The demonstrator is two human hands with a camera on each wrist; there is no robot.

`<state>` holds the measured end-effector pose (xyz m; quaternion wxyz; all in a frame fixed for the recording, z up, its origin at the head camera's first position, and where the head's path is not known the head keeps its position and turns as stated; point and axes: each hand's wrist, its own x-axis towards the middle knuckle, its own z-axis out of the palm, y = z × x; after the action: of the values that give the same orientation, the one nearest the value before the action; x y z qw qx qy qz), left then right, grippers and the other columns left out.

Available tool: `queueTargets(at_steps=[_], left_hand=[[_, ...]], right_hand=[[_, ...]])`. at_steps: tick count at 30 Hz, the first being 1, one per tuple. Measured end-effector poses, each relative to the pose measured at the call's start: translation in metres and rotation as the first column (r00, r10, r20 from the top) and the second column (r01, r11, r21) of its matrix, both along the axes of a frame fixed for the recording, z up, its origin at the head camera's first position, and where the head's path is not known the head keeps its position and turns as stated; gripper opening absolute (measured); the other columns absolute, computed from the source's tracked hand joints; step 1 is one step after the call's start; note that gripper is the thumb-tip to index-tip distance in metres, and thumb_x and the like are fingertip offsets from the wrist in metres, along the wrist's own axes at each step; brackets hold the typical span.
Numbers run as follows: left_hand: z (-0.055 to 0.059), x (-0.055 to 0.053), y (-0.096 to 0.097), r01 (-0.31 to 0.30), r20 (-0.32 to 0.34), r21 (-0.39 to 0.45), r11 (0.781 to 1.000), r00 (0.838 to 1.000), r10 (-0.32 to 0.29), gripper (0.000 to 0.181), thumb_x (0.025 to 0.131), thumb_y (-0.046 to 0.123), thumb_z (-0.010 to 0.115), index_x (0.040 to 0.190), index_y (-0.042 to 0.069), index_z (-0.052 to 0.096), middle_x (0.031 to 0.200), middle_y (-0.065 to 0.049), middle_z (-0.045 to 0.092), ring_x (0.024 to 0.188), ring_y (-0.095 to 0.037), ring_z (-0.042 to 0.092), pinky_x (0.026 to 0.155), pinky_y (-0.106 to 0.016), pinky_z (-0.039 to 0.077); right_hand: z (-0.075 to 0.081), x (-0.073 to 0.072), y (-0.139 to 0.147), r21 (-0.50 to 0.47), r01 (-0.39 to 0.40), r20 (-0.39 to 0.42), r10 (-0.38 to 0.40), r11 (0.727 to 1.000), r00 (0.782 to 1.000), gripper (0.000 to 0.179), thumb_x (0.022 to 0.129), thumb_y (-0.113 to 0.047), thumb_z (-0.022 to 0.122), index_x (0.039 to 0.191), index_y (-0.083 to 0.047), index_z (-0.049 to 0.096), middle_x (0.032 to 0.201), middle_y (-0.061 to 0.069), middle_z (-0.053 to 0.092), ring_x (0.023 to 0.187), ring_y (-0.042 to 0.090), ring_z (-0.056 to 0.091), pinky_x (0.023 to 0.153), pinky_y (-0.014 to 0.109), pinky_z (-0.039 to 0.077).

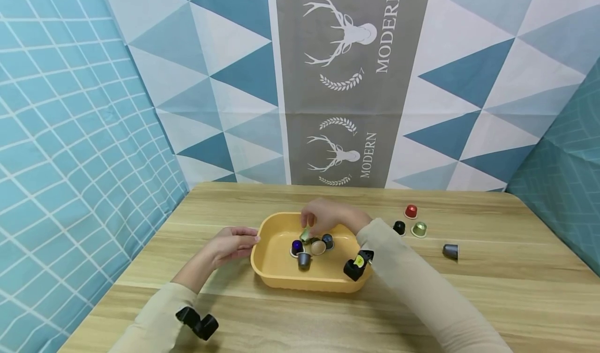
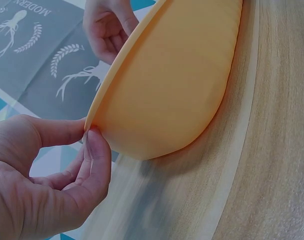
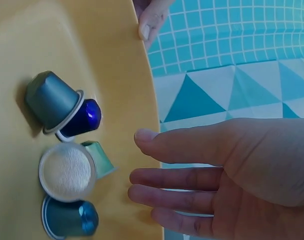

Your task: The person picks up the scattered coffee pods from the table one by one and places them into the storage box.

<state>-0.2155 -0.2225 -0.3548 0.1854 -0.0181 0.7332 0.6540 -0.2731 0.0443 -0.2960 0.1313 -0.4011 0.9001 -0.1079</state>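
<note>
My left hand (image 2: 52, 175) pinches the rim of a yellow-orange plastic tray (image 1: 262, 269) at its left end, thumb against fingers. Over the tray's far side, my right hand (image 1: 325, 213) reaches in from the right. Its thumb and fingers (image 3: 171, 199) are extended and apart, with nothing between them in the right wrist view. Just below them lies a light green coffee capsule (image 3: 98, 159). Around it in the tray are a shiny blue capsule (image 1: 297, 247), a grey capsule (image 1: 304, 261), a capsule with its pale lid (image 3: 68, 171) facing up, and a dark blue-grey capsule (image 3: 71, 218).
Right of the tray, several capsules stand or lie on the wooden table (image 1: 497, 290): a red one (image 1: 411, 211), a black one (image 1: 399, 227), a green one (image 1: 419, 229) and a grey one (image 1: 451, 251) on its side. Patterned cloths hang behind and at both sides.
</note>
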Motion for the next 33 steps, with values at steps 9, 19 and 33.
queueTargets(at_steps=[9,19,33], left_hand=[[0.002,0.0,0.0,-0.009,0.002,-0.017,1.0,1.0,0.009,0.048,0.092,0.01,0.062,0.13,-0.013,0.044,0.096,-0.001,0.065,0.085,-0.006,0.065,0.077,-0.018,0.058],[0.0,-0.001,0.0,-0.005,0.0,-0.011,1.0,1.0,0.005,0.049,0.092,0.01,0.061,0.131,-0.014,0.043,0.1,-0.003,0.065,0.087,-0.006,0.065,0.079,-0.02,0.058],[-0.002,-0.002,0.0,-0.012,0.005,-0.023,1.0,1.0,0.013,0.05,0.092,0.011,0.062,0.132,-0.013,0.044,0.102,-0.004,0.066,0.09,-0.007,0.065,0.082,-0.022,0.058]], right_hand=[[0.001,0.001,0.019,-0.021,-0.016,-0.036,0.015,1.0,0.999,0.022,0.082,-0.015,0.074,0.103,-0.009,0.068,0.099,0.007,0.069,0.084,0.013,0.061,0.076,0.023,0.052],[-0.003,0.009,0.04,-0.114,-0.067,-0.062,0.06,0.991,0.996,0.021,0.086,-0.013,0.071,0.104,-0.004,0.067,0.094,0.008,0.07,0.082,0.014,0.065,0.075,0.023,0.054],[-0.019,0.017,0.07,-0.277,-0.049,-0.132,0.013,0.96,0.991,0.014,0.087,-0.01,0.068,0.1,-0.005,0.066,0.094,0.01,0.069,0.079,0.01,0.06,0.074,0.033,0.057]])
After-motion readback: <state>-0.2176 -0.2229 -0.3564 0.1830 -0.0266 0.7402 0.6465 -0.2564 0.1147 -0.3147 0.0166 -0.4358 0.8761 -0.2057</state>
